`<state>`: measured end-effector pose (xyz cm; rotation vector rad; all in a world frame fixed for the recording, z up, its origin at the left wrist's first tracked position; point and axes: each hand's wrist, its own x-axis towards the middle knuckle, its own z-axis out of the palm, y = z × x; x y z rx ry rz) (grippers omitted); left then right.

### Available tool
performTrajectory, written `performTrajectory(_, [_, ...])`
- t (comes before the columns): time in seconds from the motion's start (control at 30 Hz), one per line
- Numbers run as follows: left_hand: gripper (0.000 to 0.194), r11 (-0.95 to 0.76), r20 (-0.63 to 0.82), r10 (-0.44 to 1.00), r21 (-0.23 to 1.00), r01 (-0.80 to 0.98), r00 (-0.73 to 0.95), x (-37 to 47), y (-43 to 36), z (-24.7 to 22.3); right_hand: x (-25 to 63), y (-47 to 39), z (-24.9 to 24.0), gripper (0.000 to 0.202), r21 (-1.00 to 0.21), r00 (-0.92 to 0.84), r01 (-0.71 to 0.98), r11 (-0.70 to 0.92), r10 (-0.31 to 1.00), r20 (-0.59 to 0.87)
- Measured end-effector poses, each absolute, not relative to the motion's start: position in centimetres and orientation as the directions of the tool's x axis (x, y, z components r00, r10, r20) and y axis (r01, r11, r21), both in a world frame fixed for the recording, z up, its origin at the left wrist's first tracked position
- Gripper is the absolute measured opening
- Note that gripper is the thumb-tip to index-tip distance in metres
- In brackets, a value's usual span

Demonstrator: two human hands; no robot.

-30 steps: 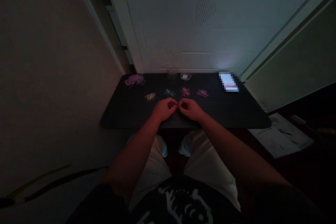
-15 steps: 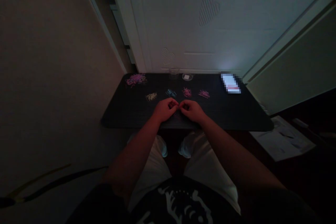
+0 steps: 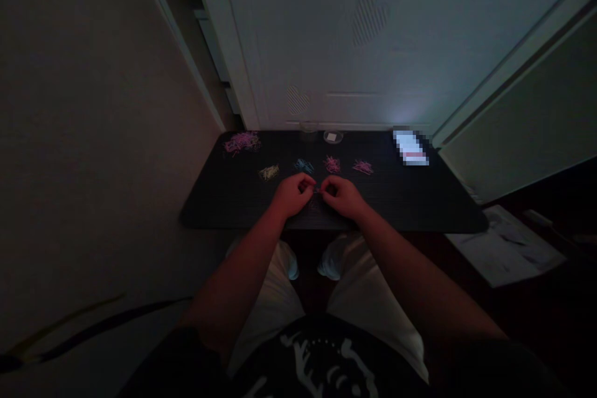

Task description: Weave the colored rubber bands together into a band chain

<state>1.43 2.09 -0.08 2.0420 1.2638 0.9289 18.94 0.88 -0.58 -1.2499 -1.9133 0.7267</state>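
Observation:
My left hand (image 3: 293, 194) and my right hand (image 3: 344, 196) meet close together over the front middle of the dark table, both closed in a pinch. A tiny thin strand (image 3: 318, 191) spans the small gap between the fingertips; its kind is too small to tell. Below it on the tabletop lie a few dim strands (image 3: 313, 203), partly hidden by the left hand. Just beyond the hands are small heaps of thin strands: a yellowish heap (image 3: 269, 172), a blue heap (image 3: 303, 165), a red-pink heap (image 3: 332, 165) and a pink heap (image 3: 362, 166).
A larger mixed pink and purple heap (image 3: 242, 142) lies at the table's (image 3: 224, 199) far left corner. Along the back edge stand a clear container (image 3: 308, 130) and a round clear lid (image 3: 333, 137) with a white label. A lit phone (image 3: 410, 147) is at the back right, near the white door (image 3: 321, 43).
My hands have drawn slightly apart, the right one moving a little to the right. The thin strand now shows between the fingertips. The heaps stay where they were.

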Motion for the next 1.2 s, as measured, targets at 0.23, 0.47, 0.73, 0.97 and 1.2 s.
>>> performTrajectory(0.23, [0.018, -0.490, 0.274, 0.858, 0.689, 0.534, 0.435, 1.47, 1.99, 0.02, 19.04, 1.02, -0.78, 0.003, -0.756, -0.276, 0.517, 0.402, 0.914, 0.297])
performTrajectory(0.47, [0.019, -0.439, 0.233, 0.889, 0.684, 0.582, 0.395, 1.52, 2.08, -0.26, 18.99, 0.85, -0.62, 0.005, -0.767, -0.282, 0.530, 0.362, 0.928, 0.243])
performTrajectory(0.73, [0.015, -0.415, 0.227, 0.903, 0.680, 0.605, 0.365, 1.59, 1.82, -0.01, 19.05, 0.80, -0.62, 0.002, -0.809, -0.261, 0.467, 0.357, 0.930, 0.259])
performTrajectory(0.97, [0.016, -0.498, 0.283, 0.859, 0.655, 0.568, 0.426, 1.47, 1.89, 0.15, 19.28, 1.01, -0.73, 0.002, -0.777, -0.295, 0.449, 0.441, 0.894, 0.336])
performTrajectory(1.2, [0.016, -0.475, 0.258, 0.875, 0.620, 0.625, 0.409, 1.42, 1.99, -0.01, 19.29, 1.09, -0.78, 0.004, -0.786, -0.323, 0.420, 0.454, 0.884, 0.338])
